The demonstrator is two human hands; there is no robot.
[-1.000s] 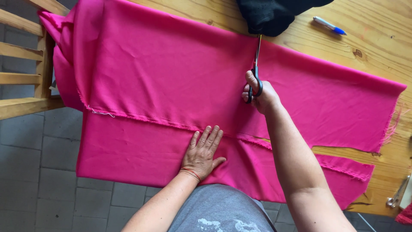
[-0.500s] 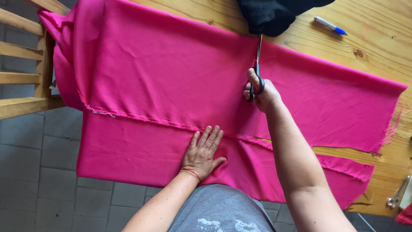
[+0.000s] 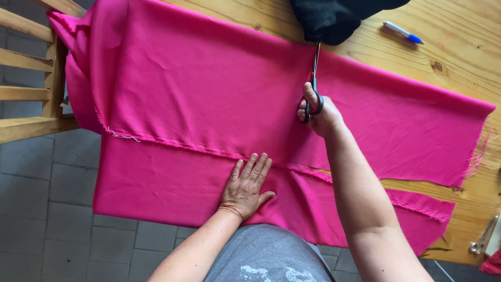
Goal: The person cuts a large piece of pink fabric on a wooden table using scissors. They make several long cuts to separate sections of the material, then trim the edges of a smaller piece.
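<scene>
Head cam looks steeply down, close (single view).

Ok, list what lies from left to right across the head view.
wooden chair → left hand flat on the pink fabric → right hand gripping scissors → blue pen

The scissors (image 3: 314, 78) are carried slightly further up the pink fabric (image 3: 209, 94) by the right hand (image 3: 319, 112), away from the body. The blade tips are now brought close to the far edge of the cloth, just below the black cloth (image 3: 334, 18). The cut line is lengthened by a small amount. No other shift is observed across the interval.
</scene>
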